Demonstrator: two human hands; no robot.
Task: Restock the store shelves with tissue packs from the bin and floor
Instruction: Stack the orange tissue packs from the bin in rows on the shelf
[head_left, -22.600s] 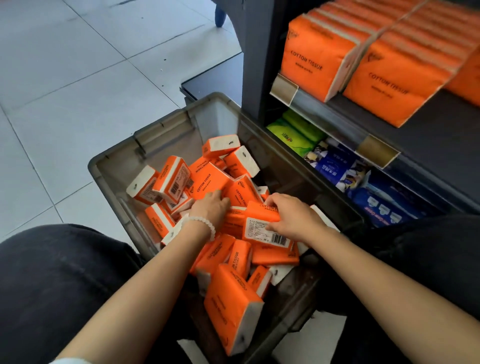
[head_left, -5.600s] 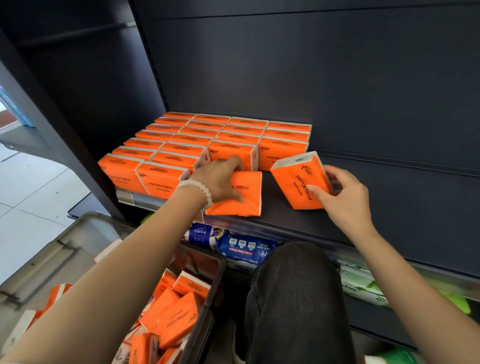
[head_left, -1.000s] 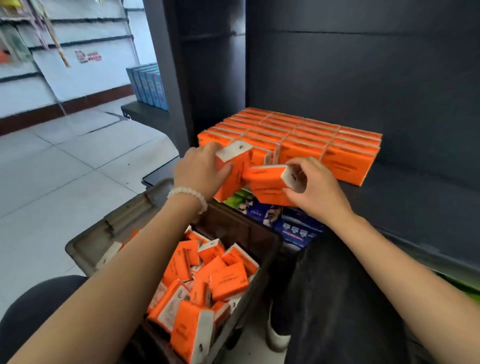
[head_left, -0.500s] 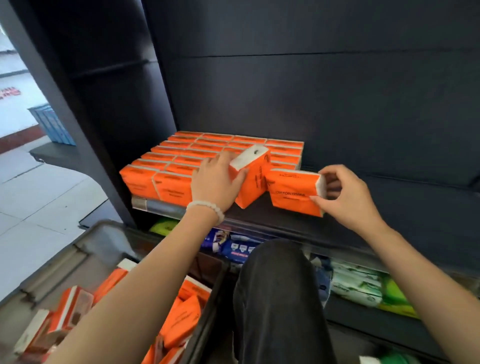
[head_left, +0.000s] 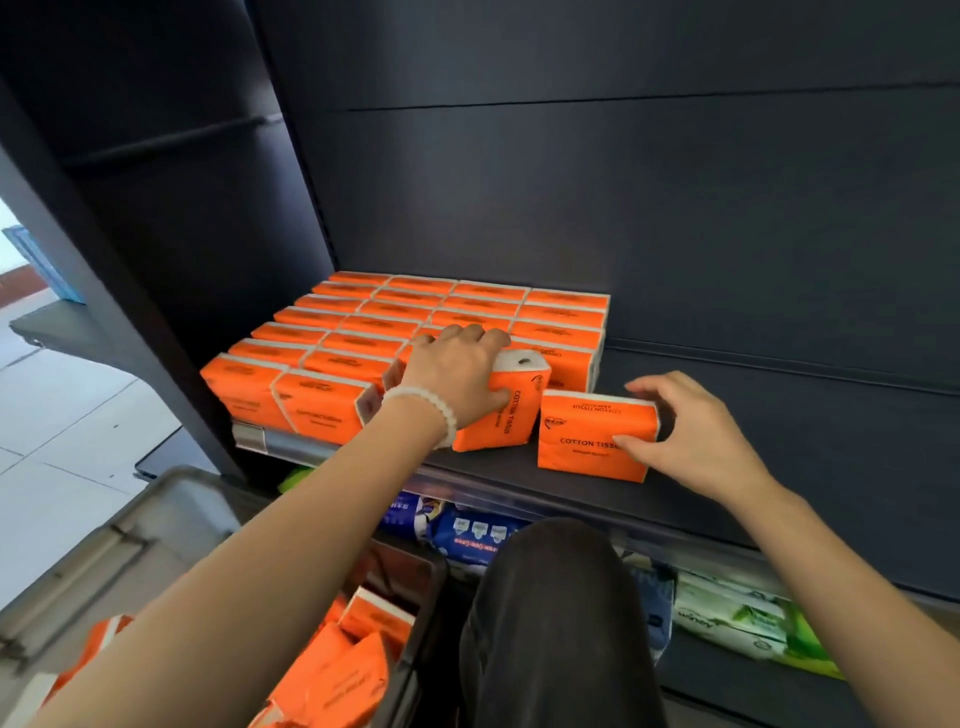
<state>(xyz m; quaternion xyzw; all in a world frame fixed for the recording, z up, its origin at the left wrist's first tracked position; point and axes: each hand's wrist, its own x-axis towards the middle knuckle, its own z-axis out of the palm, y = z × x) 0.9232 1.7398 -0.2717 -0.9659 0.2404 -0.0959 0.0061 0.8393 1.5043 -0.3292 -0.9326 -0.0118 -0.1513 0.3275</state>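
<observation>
Orange tissue packs (head_left: 405, 332) ranked in tidy rows at the left of the dark shelf (head_left: 727, 499), reaching back to the rear panel; left hand (head_left: 457, 376), white bead bracelet (head_left: 428, 410) at the wrist, curled over an upright pack (head_left: 511, 415) with its white end up, fingers wrapped over the top edge and thumb on the printed face, pack standing on the shelf hard against the front of the rows; right hand (head_left: 691, 431) gripping a second pack (head_left: 595, 441) by its right end, thumb on the front face, fingers arched over the top, pack resting on its long edge on the shelf just beside the upright one; grey bin (head_left: 156, 525) low at left, more orange packs (head_left: 343, 670) heaped loose inside; blue packets (head_left: 457, 530) and green packets (head_left: 748, 621) on the lower shelf below; a knee in dark trousers (head_left: 556, 618) between bin and shelving; pale tiled floor (head_left: 78, 431) at far left.
</observation>
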